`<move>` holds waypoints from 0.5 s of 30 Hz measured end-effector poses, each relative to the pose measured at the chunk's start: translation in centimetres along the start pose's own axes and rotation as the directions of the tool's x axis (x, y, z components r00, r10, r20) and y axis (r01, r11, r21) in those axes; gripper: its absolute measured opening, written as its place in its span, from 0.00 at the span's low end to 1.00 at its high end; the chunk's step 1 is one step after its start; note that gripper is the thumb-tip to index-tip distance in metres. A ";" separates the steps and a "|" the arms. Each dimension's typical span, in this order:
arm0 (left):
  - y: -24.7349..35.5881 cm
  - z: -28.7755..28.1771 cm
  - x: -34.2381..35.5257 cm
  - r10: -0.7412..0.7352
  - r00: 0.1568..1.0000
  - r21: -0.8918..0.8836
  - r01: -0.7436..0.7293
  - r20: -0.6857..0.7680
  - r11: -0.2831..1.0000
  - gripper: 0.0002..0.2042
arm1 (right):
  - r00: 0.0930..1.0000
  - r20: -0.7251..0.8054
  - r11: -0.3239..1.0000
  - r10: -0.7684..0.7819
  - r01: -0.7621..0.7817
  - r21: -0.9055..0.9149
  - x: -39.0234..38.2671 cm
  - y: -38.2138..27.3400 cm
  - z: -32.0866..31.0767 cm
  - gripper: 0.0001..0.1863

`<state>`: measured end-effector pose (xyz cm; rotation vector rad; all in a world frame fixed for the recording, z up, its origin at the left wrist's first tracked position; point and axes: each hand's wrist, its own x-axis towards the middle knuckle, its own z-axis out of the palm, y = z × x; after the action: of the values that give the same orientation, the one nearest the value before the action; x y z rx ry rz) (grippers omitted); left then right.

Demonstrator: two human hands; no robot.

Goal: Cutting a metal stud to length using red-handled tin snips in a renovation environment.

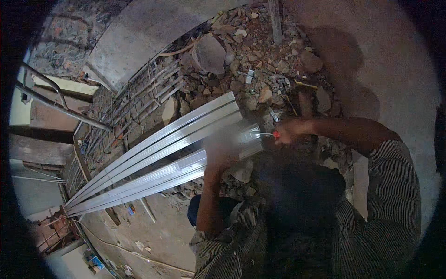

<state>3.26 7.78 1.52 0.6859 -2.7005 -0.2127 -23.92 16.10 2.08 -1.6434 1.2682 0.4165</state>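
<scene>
Nearest us, our striped sleeves [390,195] rise from the lower edge. Our left hand [222,148], blurred, appears clamped over the lower metal channel [153,179] near its end, likely to steady it; we cannot confirm the grip. At 3 o'clock from it, our right hand [290,130] is closed around a red-handled tool [265,134], tip laid against the same channel end. The upper channel [176,132] runs alongside toward 8 o'clock. Beyond, at 12 o'clock, lies broken rubble [251,56]; a rebar grid [148,90] lies at 10 o'clock.
</scene>
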 end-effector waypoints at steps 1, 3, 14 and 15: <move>0.1 0.5 -0.3 -0.004 1.000 -0.003 0.004 -0.009 1.000 0.24 | 0.999 0.034 1.000 0.014 -0.015 0.024 -0.7 -0.5 -0.3 0.22; 0.4 1.7 -0.7 -0.366 0.860 0.137 0.339 0.357 0.931 0.24 | 0.982 -0.032 0.961 -0.185 0.188 0.202 -1.4 -1.3 -0.6 0.21; 0.1 2.5 0.8 -0.486 0.868 0.079 0.480 0.098 0.874 0.22 | 0.997 -0.068 0.949 -0.029 0.049 0.310 0.4 -1.3 1.8 0.14; -0.1 1.8 1.1 -0.523 0.841 0.142 0.506 0.139 0.851 0.24 | 0.990 -0.140 0.933 -0.028 0.076 0.351 -0.6 -1.7 1.7 0.14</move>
<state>1.71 7.25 0.19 1.4893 -2.6351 -0.2781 -22.20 17.81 2.62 -1.4077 1.3079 0.0372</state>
